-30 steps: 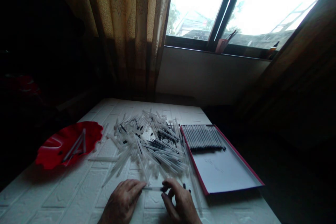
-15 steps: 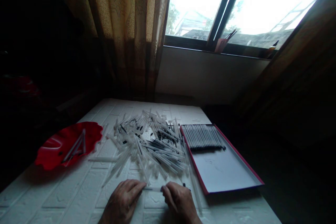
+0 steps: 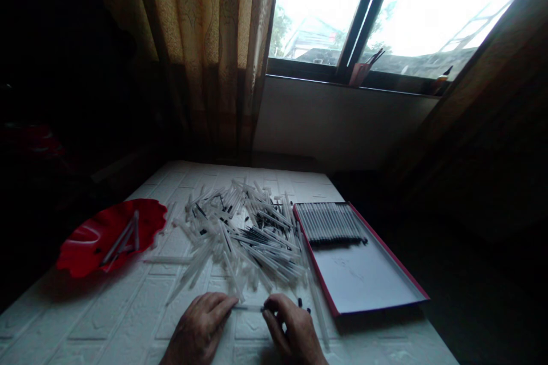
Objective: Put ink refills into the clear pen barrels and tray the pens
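Two hands, head view: both wrists cut off by the bottom edge; left hand (image 3: 200, 325) pinches one end of a slim pen (image 3: 248, 308), right hand (image 3: 293, 328) grips its dark end; fingertips partly hide both ends.
Pen: one, level between the hands, just in front of the pile.
Black pieces (image 3: 300, 302): two, loose beside the right hand.
Pile (image 3: 244, 228): clear tubes and dark parts, too tangled to count.
Red bowl (image 3: 77, 256): one, holding a few tubes (image 3: 136, 228), exact number unclear.
Red-edged tray (image 3: 368, 291): one, a packed row of pens (image 3: 329, 222) at its far end.
Room sides: too dark to read.
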Demonstrator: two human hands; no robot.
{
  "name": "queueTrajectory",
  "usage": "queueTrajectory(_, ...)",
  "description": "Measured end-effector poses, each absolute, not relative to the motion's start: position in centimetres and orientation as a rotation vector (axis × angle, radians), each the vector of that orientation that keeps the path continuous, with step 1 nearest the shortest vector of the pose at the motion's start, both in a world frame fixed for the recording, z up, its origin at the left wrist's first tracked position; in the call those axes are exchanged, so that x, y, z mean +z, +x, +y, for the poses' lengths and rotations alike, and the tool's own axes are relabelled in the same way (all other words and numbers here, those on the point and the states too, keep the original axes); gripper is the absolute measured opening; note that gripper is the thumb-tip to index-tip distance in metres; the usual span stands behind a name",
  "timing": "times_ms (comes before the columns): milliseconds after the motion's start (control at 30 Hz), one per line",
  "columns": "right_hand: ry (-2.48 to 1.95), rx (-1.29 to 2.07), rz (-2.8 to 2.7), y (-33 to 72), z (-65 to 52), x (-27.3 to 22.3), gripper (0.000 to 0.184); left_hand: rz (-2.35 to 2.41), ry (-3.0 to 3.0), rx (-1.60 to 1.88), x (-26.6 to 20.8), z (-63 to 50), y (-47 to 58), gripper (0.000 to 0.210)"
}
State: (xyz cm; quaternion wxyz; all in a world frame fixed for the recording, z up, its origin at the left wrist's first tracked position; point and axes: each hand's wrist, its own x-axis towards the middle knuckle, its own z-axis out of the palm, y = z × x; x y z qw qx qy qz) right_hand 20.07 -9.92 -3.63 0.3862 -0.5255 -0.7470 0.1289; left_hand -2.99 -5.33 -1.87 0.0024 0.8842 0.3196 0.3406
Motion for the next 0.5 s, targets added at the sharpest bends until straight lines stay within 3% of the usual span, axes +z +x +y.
queueTrajectory(267, -1.383, 0.318, -1.963, 20.2, -9.6, -3.6, 0.047, 0.973, 2.751, 1.034, -2.0, -5.2, -3.1, 0.032)
queueTrajectory(500, -1.347, 0.392, -1.841, 19.9, -10.2, -4.5, 0.018, 1.004, 2.777, 1.016, -2.0, -5.3, -3.0, 0.031)
